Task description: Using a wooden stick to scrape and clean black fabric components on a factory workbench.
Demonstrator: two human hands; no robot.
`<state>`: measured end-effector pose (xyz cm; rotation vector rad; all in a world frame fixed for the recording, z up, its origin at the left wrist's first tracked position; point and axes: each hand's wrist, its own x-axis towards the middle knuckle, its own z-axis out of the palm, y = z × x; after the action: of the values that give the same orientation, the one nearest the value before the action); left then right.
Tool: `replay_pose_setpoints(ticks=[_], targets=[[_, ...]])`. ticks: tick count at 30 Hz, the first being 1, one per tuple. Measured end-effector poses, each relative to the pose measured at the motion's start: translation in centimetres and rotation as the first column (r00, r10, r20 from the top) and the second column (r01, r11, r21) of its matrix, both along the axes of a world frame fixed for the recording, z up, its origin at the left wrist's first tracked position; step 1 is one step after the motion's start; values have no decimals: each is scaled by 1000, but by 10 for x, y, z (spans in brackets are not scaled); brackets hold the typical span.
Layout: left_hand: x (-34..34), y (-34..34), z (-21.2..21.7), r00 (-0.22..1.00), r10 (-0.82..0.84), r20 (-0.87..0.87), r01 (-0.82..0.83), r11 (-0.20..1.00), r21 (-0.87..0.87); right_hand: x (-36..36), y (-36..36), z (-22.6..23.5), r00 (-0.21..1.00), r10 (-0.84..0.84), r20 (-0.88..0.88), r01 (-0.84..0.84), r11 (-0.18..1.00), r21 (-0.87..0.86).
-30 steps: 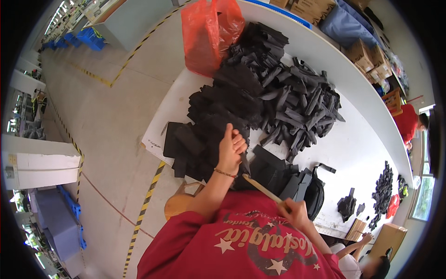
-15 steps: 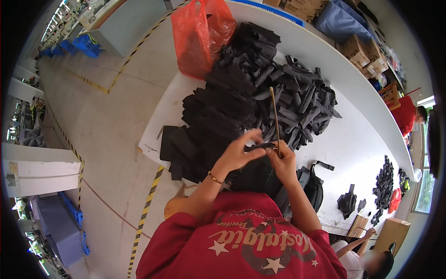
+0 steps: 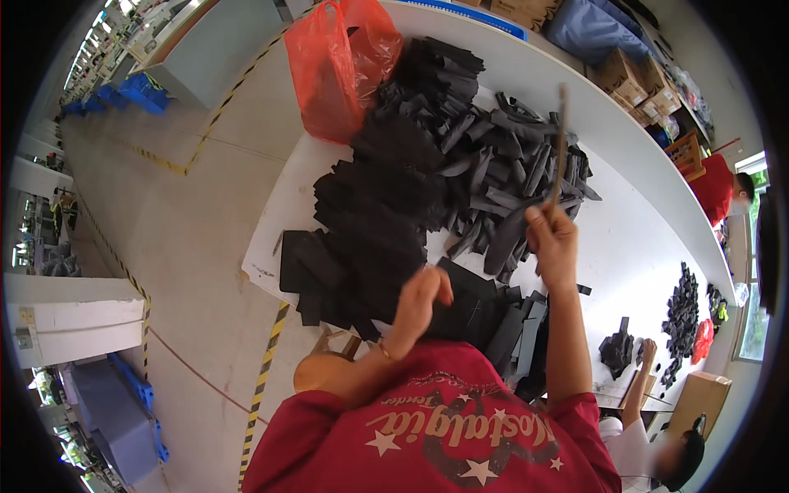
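Observation:
A long thin brownish rod (image 3: 562, 148) is pinched in my right hand (image 3: 553, 238) and points up and away over the heap of dark tube-like pieces (image 3: 485, 177). Directly below those fingers lies a curved black strip (image 3: 507, 246); whether they also grip it I cannot tell. My left hand (image 3: 419, 304) hovers near my body, slightly blurred, fingers loosely bent and apart with nothing visible in them. Beside it are flat black pieces (image 3: 462, 300). A large layered stack of black pieces (image 3: 370, 197) covers the table's left part.
A red plastic bag (image 3: 329, 78) stands at the far left of the white table (image 3: 637, 238). More black pieces (image 3: 680, 316) lie to the right. A co-worker's arm (image 3: 637, 382) reaches in at lower right. A wooden stool (image 3: 322, 371) is by my left arm.
My hands have come apart. The right has moved right and away with the rod; the left has drawn back toward my body. The dark piece between them has left that spot.

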<state>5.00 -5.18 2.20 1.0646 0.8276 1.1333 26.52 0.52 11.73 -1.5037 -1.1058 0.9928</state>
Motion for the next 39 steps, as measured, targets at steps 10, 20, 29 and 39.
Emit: replay_pose_setpoints(ticks=[10, 20, 29, 39], targets=[[17, 58, 11, 944, 57, 325, 30, 966, -256, -47, -26, -44, 945, 171, -278, -204, 974, -96], [21, 62, 6, 827, 289, 482, -27, 877, -480, -57, -29, -56, 942, 230, -243, -275, 946, -169], [-120, 44, -16, 422, 755, -502, -732, 610, 302, 29, 50, -17, 826, -386, 411, 171, 867, 469], [-139, -8, -161, 130, 542, -830, -821, 528, 216, -72, -21, -88, 958, 231, 172, -205, 966, -155]])
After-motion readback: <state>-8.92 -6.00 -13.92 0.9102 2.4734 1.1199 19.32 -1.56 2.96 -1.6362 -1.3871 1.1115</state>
